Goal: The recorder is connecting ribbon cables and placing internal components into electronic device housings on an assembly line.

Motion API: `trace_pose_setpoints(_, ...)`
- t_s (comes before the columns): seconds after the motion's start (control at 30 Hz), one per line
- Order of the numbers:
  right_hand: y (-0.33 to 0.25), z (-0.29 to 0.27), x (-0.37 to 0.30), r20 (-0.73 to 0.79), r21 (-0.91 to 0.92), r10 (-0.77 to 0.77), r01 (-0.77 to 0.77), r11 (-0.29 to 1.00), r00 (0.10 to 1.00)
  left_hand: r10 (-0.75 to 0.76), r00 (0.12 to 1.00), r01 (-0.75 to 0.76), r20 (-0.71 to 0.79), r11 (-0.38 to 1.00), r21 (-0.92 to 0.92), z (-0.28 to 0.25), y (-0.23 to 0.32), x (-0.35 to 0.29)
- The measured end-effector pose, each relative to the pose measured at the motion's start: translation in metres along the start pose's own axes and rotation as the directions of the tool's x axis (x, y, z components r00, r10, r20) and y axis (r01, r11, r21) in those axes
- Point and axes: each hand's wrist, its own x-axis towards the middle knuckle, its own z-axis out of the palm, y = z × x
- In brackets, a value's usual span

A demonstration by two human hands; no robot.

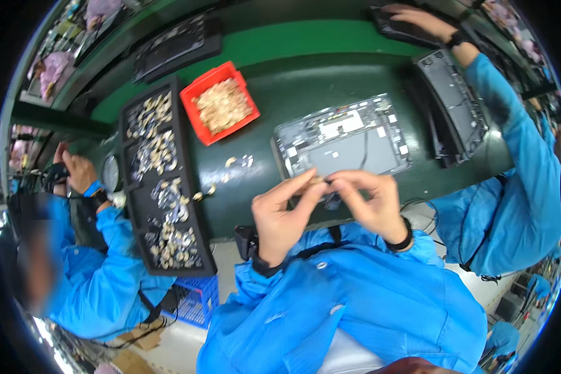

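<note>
My left hand (282, 218) and my right hand (375, 204) meet at the fingertips over the near edge of an opened flat device (355, 156), whose internal boards and dark grey panels lie exposed. Both hands are closed in a pinch. Between them is something small, partly dark, too tiny and too covered by the fingers to name. Left of the device, a few small loose pieces (230, 161) are scattered on the dark green bench (255, 93). A red bin (248, 118) full of small tan pieces (221, 107) stands beyond them.
A long black compartment tray (207, 252) with many small parts runs along the left. Stacked device housings (452, 100) stand right. Another black tray (177, 47) sits at the back. Co-workers in blue sit on both sides; one's arm (511, 106) reaches over the bench's back right.
</note>
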Motion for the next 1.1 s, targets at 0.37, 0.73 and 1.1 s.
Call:
trace_pose_setpoints(0.37,0.006,0.017,0.007,0.099,0.327,0.058,-0.087,0.941,0.993,-0.054,0.993,0.033,-0.104,0.981,-0.191,-0.001,-0.012,0.008)
trace_pose_setpoints(0.73,0.0,0.013,0.039,0.184,0.122,-0.032,0.009,0.992,0.982,-0.001,0.993,-0.005,0.117,0.998,0.055,-0.033,0.011,0.027)
trace_pose_setpoints(1.1,-0.003,0.025,0.074,0.185,0.175,0.14,-0.173,0.969,0.973,0.358,0.896,-0.092,-0.264,0.731,0.677,-0.07,-0.007,0.094)
